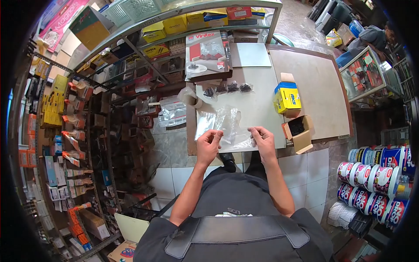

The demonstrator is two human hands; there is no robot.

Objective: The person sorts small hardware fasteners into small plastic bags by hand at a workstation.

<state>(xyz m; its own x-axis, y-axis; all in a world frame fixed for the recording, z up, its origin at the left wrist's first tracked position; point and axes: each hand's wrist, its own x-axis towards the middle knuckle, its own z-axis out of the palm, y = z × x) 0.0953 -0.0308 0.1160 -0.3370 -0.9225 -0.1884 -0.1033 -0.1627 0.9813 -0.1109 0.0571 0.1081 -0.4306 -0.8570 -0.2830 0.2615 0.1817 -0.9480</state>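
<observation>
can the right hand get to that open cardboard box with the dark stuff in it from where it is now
Probably yes. The right hand is at the clear plastic bag, and the open cardboard box sits just to its right on the table with its top open and nothing between them.

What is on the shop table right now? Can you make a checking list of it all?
Surface: pale table top, bare on the right side.
Job's things: clear plastic bags lie at the near edge.
Clutter: yellow box, open carton with dark pieces, three small dark packets, Vinlex box.
Hands: left hand and right hand both pinch the plastic.
Cables: nothing seen.
Surroundings: stocked shelves left, paint cans right, another person far right.
</observation>
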